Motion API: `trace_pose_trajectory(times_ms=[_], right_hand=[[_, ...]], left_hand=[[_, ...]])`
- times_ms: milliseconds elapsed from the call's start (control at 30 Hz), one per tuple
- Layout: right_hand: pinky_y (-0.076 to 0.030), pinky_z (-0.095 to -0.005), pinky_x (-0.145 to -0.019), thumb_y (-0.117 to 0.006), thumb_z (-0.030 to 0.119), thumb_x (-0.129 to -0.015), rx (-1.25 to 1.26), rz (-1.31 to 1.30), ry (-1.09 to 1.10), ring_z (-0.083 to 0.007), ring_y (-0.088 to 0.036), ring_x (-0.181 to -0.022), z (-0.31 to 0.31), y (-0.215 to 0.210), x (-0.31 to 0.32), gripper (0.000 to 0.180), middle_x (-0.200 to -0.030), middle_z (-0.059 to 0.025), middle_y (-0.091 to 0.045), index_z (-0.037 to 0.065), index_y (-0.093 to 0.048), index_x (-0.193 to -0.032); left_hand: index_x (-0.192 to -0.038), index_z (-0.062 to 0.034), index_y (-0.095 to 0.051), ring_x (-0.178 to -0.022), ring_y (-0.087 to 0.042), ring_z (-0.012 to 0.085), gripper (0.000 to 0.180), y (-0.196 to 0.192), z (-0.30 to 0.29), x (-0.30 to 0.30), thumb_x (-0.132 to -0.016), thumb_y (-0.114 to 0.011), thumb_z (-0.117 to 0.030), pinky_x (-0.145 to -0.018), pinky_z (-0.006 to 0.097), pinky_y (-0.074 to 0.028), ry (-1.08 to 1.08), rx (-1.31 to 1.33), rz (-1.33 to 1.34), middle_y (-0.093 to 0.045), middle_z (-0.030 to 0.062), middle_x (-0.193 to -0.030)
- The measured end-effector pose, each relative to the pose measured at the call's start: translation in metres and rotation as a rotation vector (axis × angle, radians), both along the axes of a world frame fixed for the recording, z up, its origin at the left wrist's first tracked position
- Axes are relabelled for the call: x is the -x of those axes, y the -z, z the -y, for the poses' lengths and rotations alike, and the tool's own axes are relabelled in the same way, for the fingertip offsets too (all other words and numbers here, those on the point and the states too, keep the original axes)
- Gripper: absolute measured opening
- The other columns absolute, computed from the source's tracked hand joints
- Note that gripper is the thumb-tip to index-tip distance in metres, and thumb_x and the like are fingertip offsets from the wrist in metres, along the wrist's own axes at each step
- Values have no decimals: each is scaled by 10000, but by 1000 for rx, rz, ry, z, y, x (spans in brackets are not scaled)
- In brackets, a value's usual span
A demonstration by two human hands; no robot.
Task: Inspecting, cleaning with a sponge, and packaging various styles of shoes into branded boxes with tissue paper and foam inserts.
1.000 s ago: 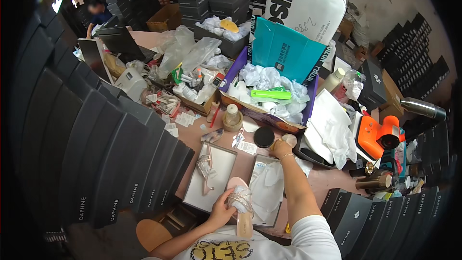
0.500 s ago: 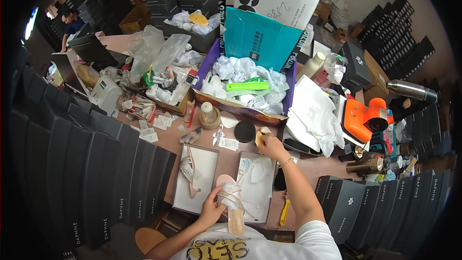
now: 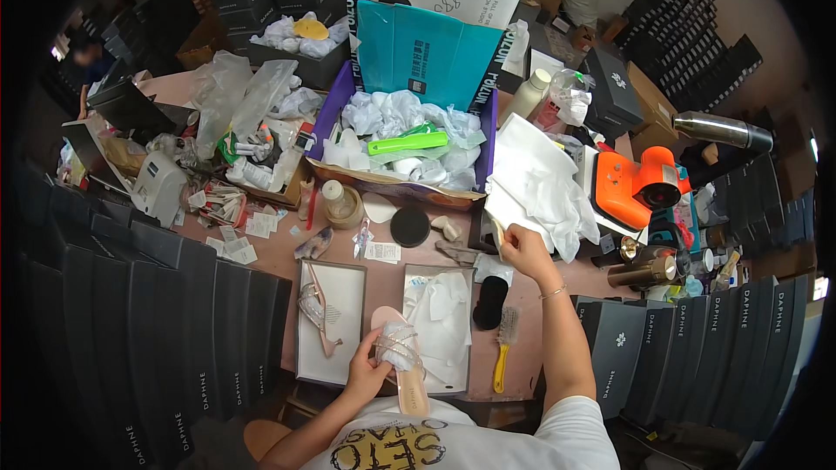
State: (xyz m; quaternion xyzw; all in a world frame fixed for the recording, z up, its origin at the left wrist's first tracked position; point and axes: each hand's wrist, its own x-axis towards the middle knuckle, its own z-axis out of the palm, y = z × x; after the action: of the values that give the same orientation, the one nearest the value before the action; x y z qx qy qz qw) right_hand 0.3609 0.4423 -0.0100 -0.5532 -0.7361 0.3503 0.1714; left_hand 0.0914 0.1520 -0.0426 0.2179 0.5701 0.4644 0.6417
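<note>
My left hand grips a pinkish slide sandal with crossed glittery straps and white stuffing under them, held upright near my chest. My right hand is out to the right, fingers pinched on a thin yellowish piece at the edge of white paper sheets; most of that piece is hidden. The matching heeled sandal lies on its side in an open shoebox half. Beside it, the other box half holds white tissue paper.
A yellow-handled wire brush and a black oval pad lie below my right hand. Behind stand a round black lid, a glue jar and a purple carton of crumpled paper. Dark shoeboxes are stacked on both sides.
My right hand has moved right, away from the round black lid, still pinching the yellowish piece. The whole view has shifted. My left hand keeps the sandal in much the same place.
</note>
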Motion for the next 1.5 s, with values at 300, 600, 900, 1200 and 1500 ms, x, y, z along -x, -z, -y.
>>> trace_pose_trajectory(times_ms=[300, 600, 900, 1200, 1500], right_hand=[[-477, -380, -595, -589, 117, -764, -79, -95, 149, -331, -601, -606, -8, 43, 36, 132, -645, -187, -590, 4, -524, -747], [-499, -479, -691, -523, 132, -845, -256, 348, 176, -390, -630, -770, -8, 83, 29, 137, -855, -217, -642, 28, -593, -900], [-500, -309, -848, -697, 120, -837, 486, -618, -118, -215, -533, -1130, 173, -24, 75, 821, -1290, -181, -497, 70, -193, -1483], [-520, -324, -838, -555, -25, -877, 628, -954, 204, -233, -592, -1065, 252, -13, 99, 722, -1240, -185, -528, 83, -168, -1476], [-475, -347, -883, -619, 79, -854, 214, -58, 173, -297, -583, -1067, 254, 152, 73, 718, -1245, -228, -525, 54, -234, -1460]], left_hand=[[-1423, -70, -287, -925, -633, 166, 663, -8, 2, -2, -828, -492, 141, -686, 243, -564, -42, -6, -14, -506, 129, -1244], [-1416, -49, -279, -956, -632, 192, 630, -17, 4, -6, -848, -498, 114, -691, 258, -571, -59, -59, -29, -465, 138, -1297], [-1390, -26, -344, -944, -627, 182, 612, -25, -18, 14, -823, -514, 129, -731, 242, -551, -112, -162, -81, -479, 122, -1284], [-1509, -128, -117, -1188, -499, 228, 849, -32, 33, 38, -847, -633, -7, -859, 296, -497, 89, -245, -202, -235, 154, -1498], [-1286, -9, -419, -1003, -545, 447, 655, 95, 26, 115, -760, -731, -242, -865, 465, -456, 208, 35, -1102, -544, 276, -1091]])
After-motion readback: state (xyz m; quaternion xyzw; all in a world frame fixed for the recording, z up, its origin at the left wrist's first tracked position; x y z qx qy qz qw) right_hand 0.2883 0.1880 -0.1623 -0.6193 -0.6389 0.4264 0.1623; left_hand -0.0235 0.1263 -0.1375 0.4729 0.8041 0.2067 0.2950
